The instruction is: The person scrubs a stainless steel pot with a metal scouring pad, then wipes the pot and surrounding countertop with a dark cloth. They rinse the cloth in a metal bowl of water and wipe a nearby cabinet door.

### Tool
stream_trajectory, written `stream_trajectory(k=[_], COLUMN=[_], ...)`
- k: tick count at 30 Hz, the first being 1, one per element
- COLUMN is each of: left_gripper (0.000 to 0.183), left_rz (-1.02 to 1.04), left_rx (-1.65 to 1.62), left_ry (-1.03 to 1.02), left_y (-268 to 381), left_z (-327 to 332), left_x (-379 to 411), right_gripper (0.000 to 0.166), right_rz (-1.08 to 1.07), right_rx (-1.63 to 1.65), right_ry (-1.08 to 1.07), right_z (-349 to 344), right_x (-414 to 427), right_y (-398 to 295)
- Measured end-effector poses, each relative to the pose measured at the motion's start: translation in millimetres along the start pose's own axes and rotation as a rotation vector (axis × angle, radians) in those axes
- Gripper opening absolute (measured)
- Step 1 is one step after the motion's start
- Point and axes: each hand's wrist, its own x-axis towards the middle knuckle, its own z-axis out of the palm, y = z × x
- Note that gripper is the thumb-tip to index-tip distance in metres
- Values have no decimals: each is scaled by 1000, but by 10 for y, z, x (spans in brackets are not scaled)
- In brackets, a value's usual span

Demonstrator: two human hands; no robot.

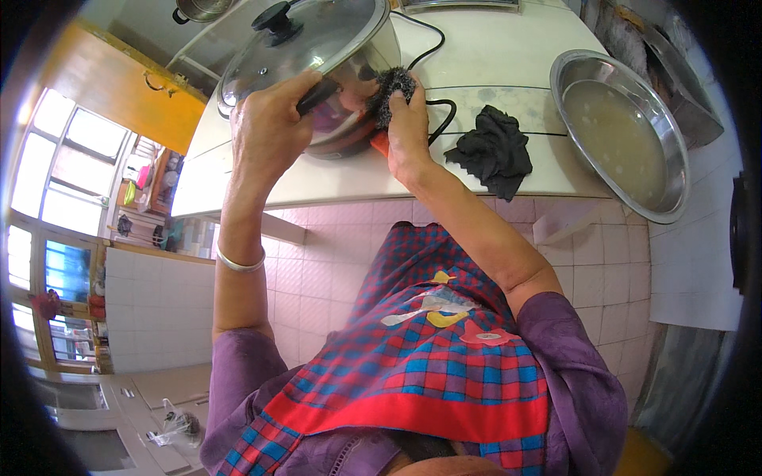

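A shiny metal electric pot (336, 128) with a glass lid (321, 35) and a black knob leans on the table at the upper middle. My left hand (274, 122) grips its black side handle (318, 96). In my right hand (411, 131) is a steel wool scrubber (390, 89), pressed against the pot's side. Something orange (380, 144) shows beneath that hand; what it belongs to is hidden. A crumpled black cloth (491, 152) lies right of my right hand, by the table's front edge.
An oval metal basin (595, 157) of cloudy water (616, 143) sits at the table's right end. Black cords (443, 41) run behind the scrubber. A metal pan (205, 9) is at the upper left, near a yellow cabinet (128, 89). The pale table (363, 181) ends just before me.
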Motion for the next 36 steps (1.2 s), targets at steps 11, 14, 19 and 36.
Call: stream_trajectory(k=[11, 14, 19, 36], left_gripper=[34, 26, 26, 29], left_rz=[-42, 30, 40, 28], left_rx=[60, 33, 7, 10], left_ry=[-55, 30, 25, 17], left_y=[24, -2, -44, -84], left_z=[-31, -1, 18, 44], left_x=[19, 10, -2, 2], right_gripper=[25, 32, 35, 36], right_rz=[28, -83, -29, -797], right_rx=[-200, -333, -191, -1812], right_ry=[-150, -96, -43, 124], right_z=[-49, -151, -66, -1348], right_x=[844, 446, 210, 674], right_y=[-453, -325, -384, -1046])
